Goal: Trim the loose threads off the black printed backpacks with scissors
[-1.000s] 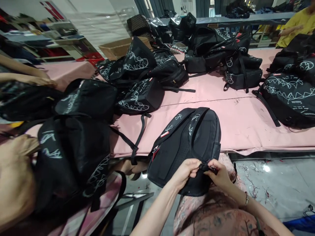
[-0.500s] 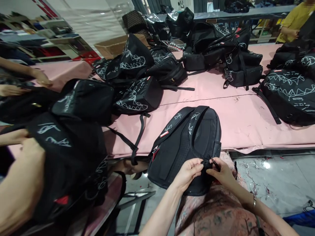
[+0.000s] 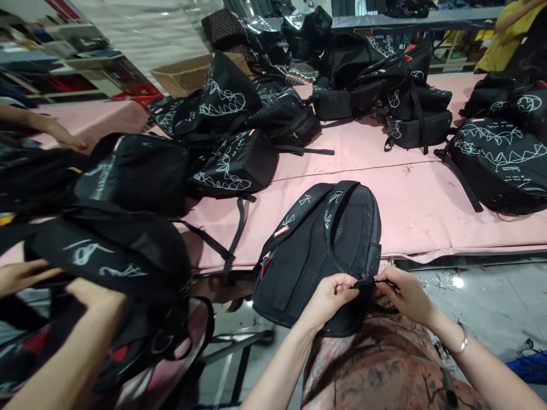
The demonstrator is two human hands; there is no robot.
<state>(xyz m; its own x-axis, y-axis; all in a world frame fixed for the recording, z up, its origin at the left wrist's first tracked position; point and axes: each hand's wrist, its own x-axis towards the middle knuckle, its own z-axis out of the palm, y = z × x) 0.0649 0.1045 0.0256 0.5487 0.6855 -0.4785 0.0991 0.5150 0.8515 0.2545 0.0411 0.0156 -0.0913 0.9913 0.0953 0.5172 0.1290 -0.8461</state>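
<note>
A black backpack [image 3: 294, 273] leans from the table edge onto my lap, its padded back and two white-scribbled shoulder straps facing up. My left hand [image 3: 335, 299] pinches a black strap [image 3: 364, 283] at its lower right, thumb against fingers. Close by on the right, my right hand [image 3: 404, 293] has its fingertips closed at the other side of that strap. A slim dark tool [image 3: 394, 288] shows partly under its fingers; its tip is hidden, and its kind is hard to make out.
More black backpacks [image 3: 231, 165] with white scribbles lie on the pink-covered table [image 3: 410, 193]. At left, another person's hands [image 3: 94, 296] handle a black backpack [image 3: 141, 250]. Behind stands a cardboard box [image 3: 183, 74]. A person in yellow [image 3: 496, 40] is at the far right.
My right hand has shifted right, away from my left, and the dark pointed tool that stuck out from it no longer points at the strap. The neighbour's backpack has been tipped over.
</note>
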